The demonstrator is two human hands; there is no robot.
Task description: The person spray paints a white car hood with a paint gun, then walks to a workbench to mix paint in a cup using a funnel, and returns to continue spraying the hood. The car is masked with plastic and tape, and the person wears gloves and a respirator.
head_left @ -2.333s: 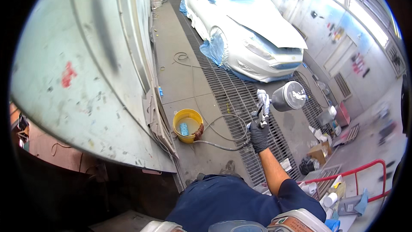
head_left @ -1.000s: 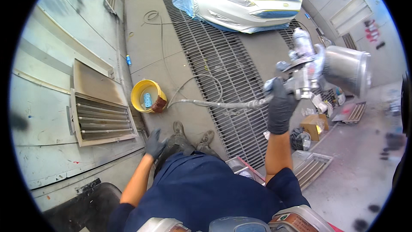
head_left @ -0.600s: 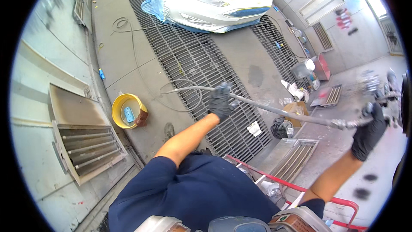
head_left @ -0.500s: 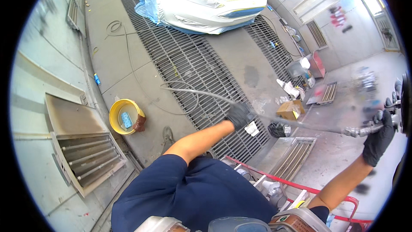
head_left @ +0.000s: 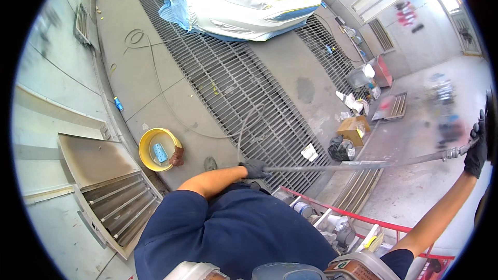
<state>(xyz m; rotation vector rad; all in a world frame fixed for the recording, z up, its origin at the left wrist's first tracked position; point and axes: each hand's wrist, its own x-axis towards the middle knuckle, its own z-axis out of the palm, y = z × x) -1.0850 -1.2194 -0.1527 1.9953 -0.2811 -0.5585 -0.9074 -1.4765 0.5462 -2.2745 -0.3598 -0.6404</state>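
A grey air hose (head_left: 332,167) runs stretched between my two black-gloved hands. My left hand (head_left: 255,169) is closed around the hose close to my body, and a loop of it trails off over the floor grate. Far to the right, with that arm extended, my right hand (head_left: 476,150) grips the hose's metal fitting (head_left: 454,152). A dark round object (head_left: 490,124) touches or sits just beside the right hand at the picture's edge; what it is, I cannot make out.
A masked white car (head_left: 244,8) stands ahead. A yellow bucket (head_left: 142,148) holds a blue sponge (head_left: 159,152), with a brown cloth on its rim. A red-framed cart (head_left: 358,219) with cups stands close by my right. A cardboard box (head_left: 354,129) and black bag (head_left: 338,149) lie beyond the grate (head_left: 233,85).
My left hand has drawn back toward my body along with the hose, which is now straighter. My right hand has moved slightly farther right and up.
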